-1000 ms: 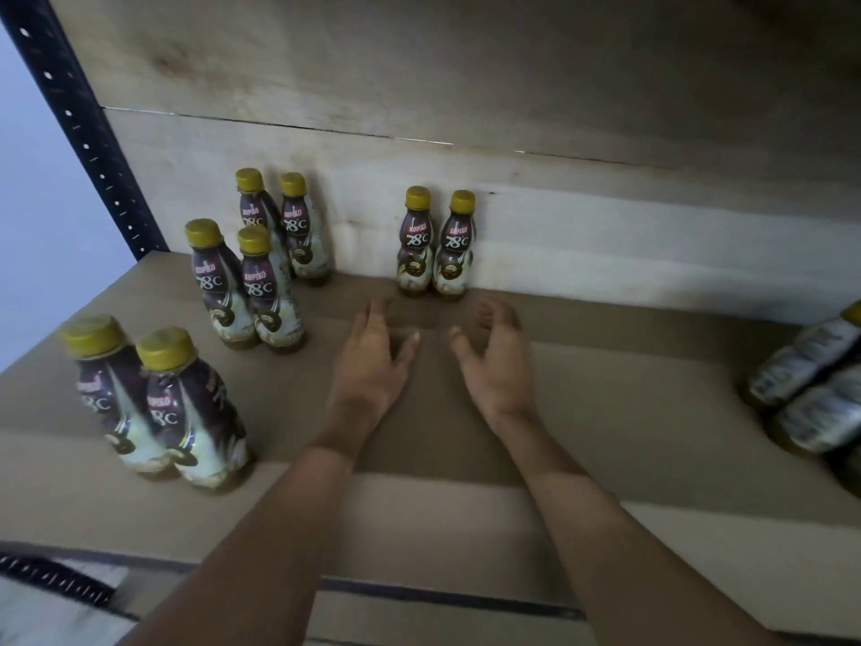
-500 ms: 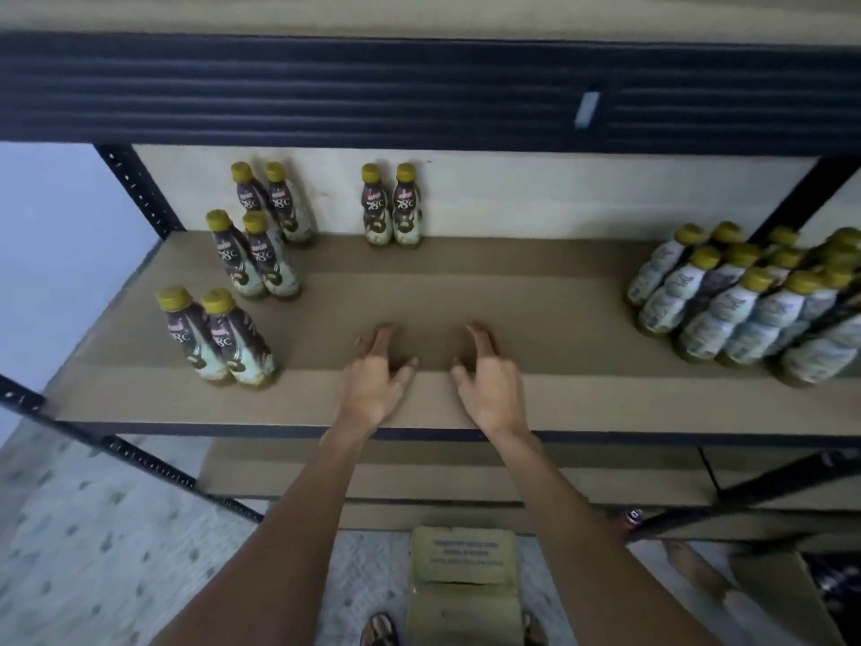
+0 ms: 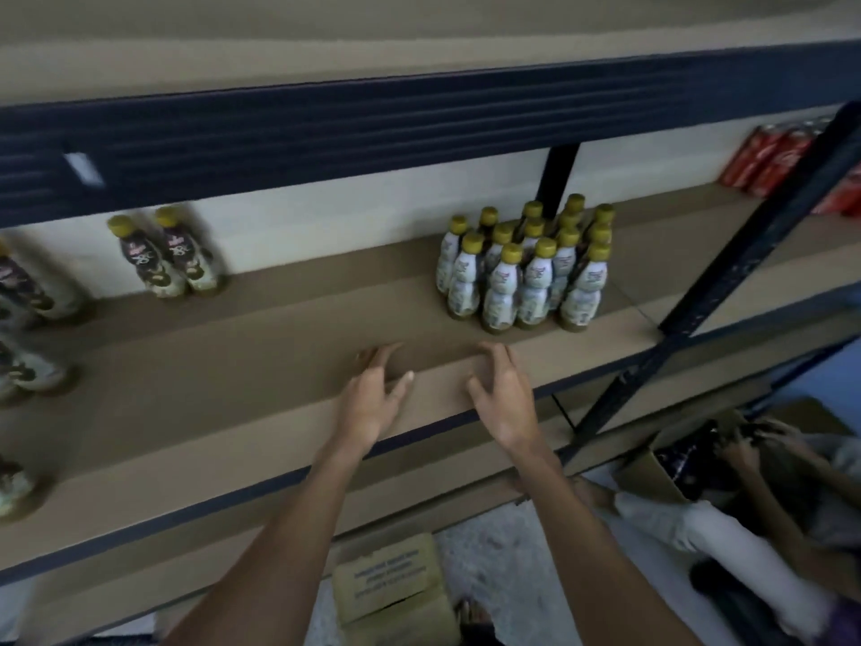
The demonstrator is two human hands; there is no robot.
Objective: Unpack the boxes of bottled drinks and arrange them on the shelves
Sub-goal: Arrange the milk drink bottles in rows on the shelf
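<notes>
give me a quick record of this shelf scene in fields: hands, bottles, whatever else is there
shelf: brown board in a dark metal frame
left hand: fingers spread, holds nothing, over the shelf's front edge
right hand: likewise, beside the left, apart from it
white-label bottles: tight upright cluster, yellow caps, right part of shelf
dark-label bottles: upright pair at the back; more at the left edge, blurred
red cans: next bay, far right
carton: on the floor below
second person's hands: in an open box, lower right
</notes>
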